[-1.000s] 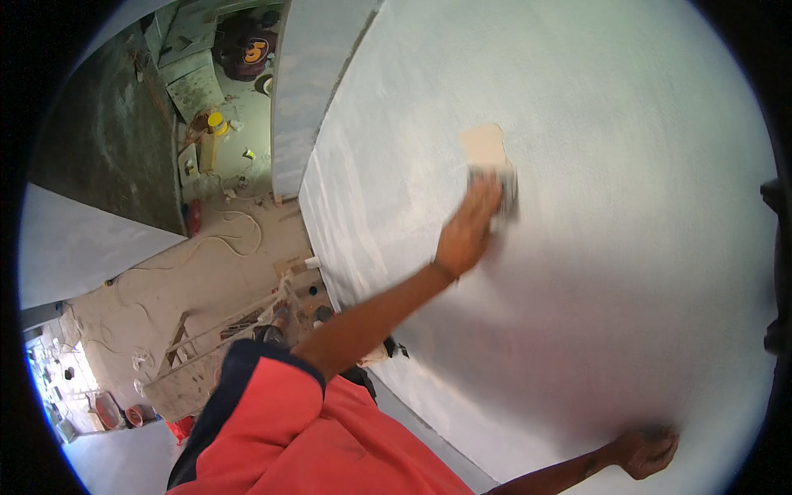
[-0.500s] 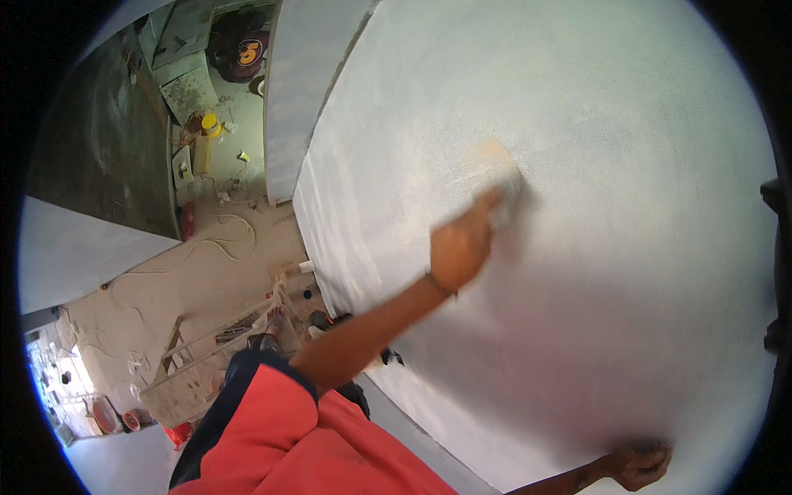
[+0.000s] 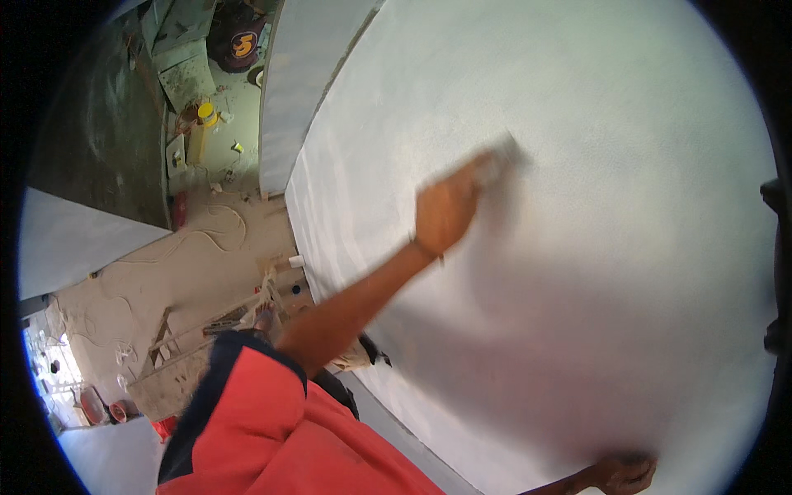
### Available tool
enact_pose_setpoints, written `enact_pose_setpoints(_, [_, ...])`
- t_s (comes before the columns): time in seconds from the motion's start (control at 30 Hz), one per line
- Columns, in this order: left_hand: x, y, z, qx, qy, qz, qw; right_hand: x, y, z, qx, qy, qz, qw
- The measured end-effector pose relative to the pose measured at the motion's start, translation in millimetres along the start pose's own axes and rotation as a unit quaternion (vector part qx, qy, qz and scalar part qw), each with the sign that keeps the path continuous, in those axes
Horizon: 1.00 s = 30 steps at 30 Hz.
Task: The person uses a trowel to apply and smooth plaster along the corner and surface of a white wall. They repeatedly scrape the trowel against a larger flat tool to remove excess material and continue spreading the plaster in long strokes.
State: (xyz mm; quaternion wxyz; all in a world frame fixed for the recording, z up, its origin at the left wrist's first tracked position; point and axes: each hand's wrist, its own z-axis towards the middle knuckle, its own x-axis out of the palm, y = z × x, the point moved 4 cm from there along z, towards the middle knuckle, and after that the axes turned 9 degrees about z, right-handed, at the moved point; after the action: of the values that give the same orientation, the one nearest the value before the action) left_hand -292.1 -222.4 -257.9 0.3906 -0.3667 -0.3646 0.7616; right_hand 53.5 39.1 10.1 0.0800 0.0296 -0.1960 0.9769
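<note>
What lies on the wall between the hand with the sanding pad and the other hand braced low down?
Only bare white wall, shadowed; head view, left hand, right hand.

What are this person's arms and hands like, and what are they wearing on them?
Both hands are bare, with no gloves. The left hand is motion-blurred; a thin dark band seems to circle its wrist. That arm is bare up to a short red sleeve with a dark navy edge. Only the right hand and a bare bit of forearm show at the lower edge.

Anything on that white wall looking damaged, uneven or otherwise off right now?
Nothing stands out. The white wall looks even, with no visible crack, hole or drip. The left hand presses a small pad to it, blurred by motion; the right hand rests flat low on the wall. The dusty floor is littered with scraps.
</note>
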Motion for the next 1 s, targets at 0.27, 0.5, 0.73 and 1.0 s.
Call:
enact_pose_setpoints(0.27, [-25, 14, -79, 0.141, -0.031, -0.097, 0.985, 2, -1, 0, 0.025, -0.005, 0.045, 0.999])
enact_pose_setpoints(0.5, [24, 60, -11, 0.101, -0.019, -0.067, 0.992, 1, -4, -3, 0.045, 0.035, 0.029, 0.998])
enact_pose_setpoints(0.73, [11, 147, -45, -0.138, -0.063, -0.067, 0.986, 10, 17, 6, -0.058, 0.057, -0.069, 0.994])
enact_pose_setpoints(1.0, [18, 7, 4, -0.007, -0.043, -0.096, 0.994, 17, 23, 7, -0.089, 0.075, -0.116, 0.986])
